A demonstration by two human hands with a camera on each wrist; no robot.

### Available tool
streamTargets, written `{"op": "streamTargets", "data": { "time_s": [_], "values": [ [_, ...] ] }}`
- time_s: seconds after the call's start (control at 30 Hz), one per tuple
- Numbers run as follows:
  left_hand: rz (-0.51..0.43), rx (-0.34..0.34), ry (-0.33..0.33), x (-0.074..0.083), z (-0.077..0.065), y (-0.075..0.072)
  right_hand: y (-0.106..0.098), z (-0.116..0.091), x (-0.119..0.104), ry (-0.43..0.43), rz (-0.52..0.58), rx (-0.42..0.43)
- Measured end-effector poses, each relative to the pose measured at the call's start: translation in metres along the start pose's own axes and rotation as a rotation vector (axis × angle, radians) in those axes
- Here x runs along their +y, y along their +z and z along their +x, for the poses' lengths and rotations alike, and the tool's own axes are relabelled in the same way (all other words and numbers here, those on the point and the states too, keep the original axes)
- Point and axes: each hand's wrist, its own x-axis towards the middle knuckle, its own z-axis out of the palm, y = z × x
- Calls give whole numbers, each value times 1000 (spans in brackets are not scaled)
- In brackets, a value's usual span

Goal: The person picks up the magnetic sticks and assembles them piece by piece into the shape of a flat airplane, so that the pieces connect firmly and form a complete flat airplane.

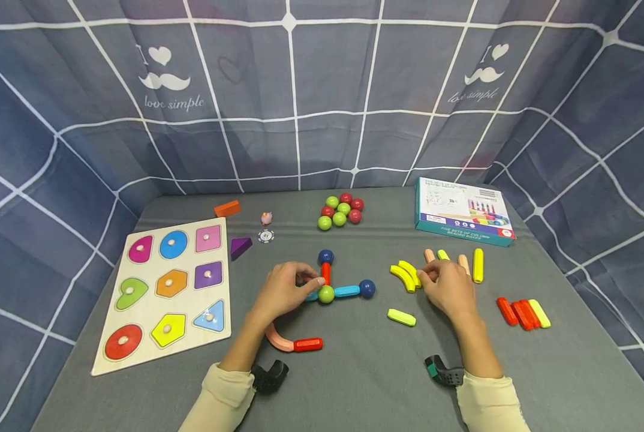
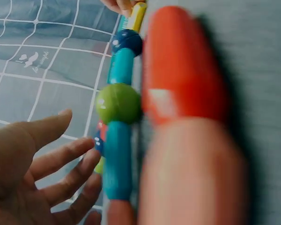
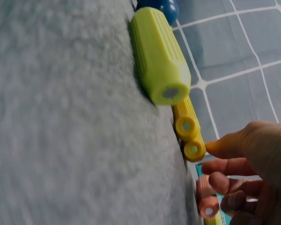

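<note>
My left hand [image 1: 285, 289] hovers beside a joined figure, thumb and fingers apart with nothing between them. At the figure's middle is a green ball [image 1: 326, 294]. A red rod [image 1: 326, 273] and a blue rod [image 1: 346, 291] lead from it to dark blue balls [image 1: 367, 288]. A pink curved rod [image 1: 280, 342] with a red rod [image 1: 308, 344] on its end lies under the left wrist. My right hand [image 1: 451, 289] is at the yellow curved rods [image 1: 403, 278]. Its thumb appears to touch one's end in the right wrist view; the fingers [image 3: 232, 166] are loosely bent, gripping nothing.
A wooden shape puzzle board [image 1: 188, 354] lies left. Green and red balls [image 1: 339, 218] cluster at the back, near a product box [image 1: 462, 211]. Red rods [image 1: 524, 314] lie far right; a lime rod [image 1: 401, 317] sits between the hands. Orange [image 1: 227, 208] and purple [image 1: 240, 247] blocks lie by the board.
</note>
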Motion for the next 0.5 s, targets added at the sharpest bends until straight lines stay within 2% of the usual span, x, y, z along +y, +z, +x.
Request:
{"op": "streamTargets", "data": {
  "time_s": [0.13,0.3,0.5],
  "values": [
    [52,48,-71,12,19,-2,0,1,-5,28,6,-52],
    [134,62,-177,20,43,4,1,1,-7,38,8,-99],
    [127,78,-260,15,55,11,3,1,-10,53,-17,-122]
  ]
}}
